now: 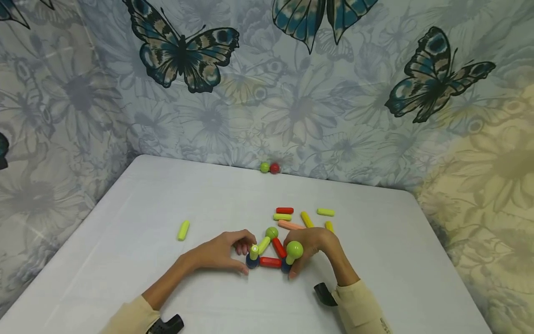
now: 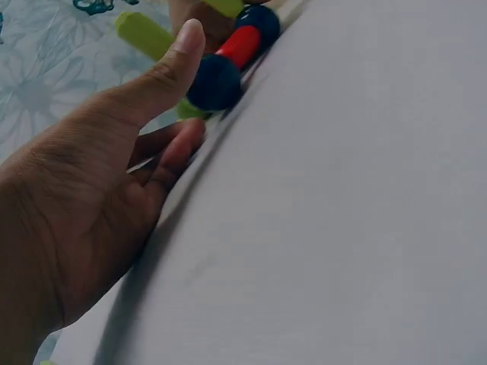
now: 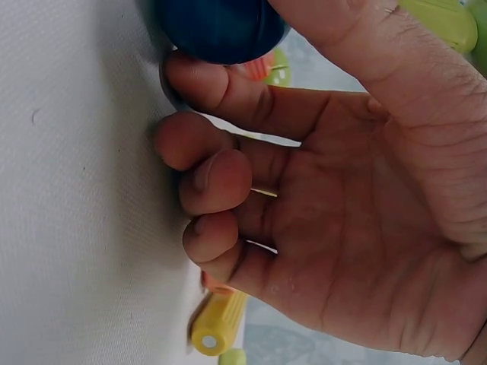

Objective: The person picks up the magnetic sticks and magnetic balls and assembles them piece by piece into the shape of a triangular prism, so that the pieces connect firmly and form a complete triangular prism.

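Observation:
On the white table [image 1: 137, 222] lies a small frame of rods and balls. A red rod [image 1: 270, 262] joins two dark blue balls. My left hand [image 1: 244, 259] pinches the left blue ball [image 2: 215, 82] between thumb and finger; a short green rod [image 1: 253, 252] stands on it. Thumb and forefinger of my right hand [image 1: 292, 265] grip the right blue ball [image 3: 217, 26], the other fingers curled against the table. A green rod topped by a green ball [image 1: 294, 249] rises from that ball. Another red rod [image 1: 278, 247] and green rod [image 1: 263, 244] meet at a second green ball [image 1: 272, 232].
Several loose red, green, yellow and orange rods [image 1: 290, 225] lie just behind the frame. A single green rod [image 1: 183, 230] lies to the left. A green ball [image 1: 264, 167] and a red ball [image 1: 274, 168] rest at the table's far edge against the butterfly-print cloth.

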`<state>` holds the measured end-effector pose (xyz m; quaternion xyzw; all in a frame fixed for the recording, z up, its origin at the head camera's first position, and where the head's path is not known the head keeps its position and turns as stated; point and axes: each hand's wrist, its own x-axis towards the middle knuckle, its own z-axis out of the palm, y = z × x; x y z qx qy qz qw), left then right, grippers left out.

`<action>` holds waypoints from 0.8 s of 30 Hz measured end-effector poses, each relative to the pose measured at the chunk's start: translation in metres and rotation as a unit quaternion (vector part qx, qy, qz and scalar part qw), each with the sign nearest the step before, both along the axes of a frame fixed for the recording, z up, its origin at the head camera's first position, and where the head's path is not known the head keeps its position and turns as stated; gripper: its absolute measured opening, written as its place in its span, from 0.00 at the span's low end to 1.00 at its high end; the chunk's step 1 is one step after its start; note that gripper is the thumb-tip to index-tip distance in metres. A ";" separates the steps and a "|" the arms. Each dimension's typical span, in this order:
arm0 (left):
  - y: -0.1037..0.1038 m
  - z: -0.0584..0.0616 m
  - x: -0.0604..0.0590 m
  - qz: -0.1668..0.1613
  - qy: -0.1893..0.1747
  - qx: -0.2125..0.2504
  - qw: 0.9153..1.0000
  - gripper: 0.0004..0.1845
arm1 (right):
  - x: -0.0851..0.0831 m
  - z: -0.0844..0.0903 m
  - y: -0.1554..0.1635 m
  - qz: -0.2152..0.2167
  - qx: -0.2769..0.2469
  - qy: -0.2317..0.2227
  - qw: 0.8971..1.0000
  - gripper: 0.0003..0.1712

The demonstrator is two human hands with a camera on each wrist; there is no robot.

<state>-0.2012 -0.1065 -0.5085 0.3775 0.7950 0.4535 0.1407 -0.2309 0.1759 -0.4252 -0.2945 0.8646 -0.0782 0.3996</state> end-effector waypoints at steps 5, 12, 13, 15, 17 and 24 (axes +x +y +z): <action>-0.005 0.013 -0.051 0.002 -0.060 0.013 0.998 0.23 | 0.000 0.001 0.002 -0.001 0.000 0.006 1.000 0.21; 0.032 0.043 -0.138 0.131 0.038 -0.035 0.990 0.25 | 0.001 0.003 0.008 -0.007 0.001 0.009 1.000 0.22; 0.038 0.046 -0.148 0.134 0.053 -0.055 0.988 0.27 | 0.002 0.003 0.009 -0.012 0.001 0.010 1.000 0.22; 0.048 0.050 -0.166 0.130 0.078 -0.090 0.984 0.30 | 0.003 0.004 0.008 -0.019 -0.002 0.005 1.000 0.22; 0.056 0.051 -0.179 0.124 0.097 -0.125 0.980 0.32 | 0.004 0.004 0.007 -0.025 -0.002 -0.001 1.000 0.21; 0.069 0.047 -0.190 0.153 0.081 -0.194 0.966 0.39 | 0.004 0.003 0.002 -0.018 0.003 -0.003 1.000 0.21</action>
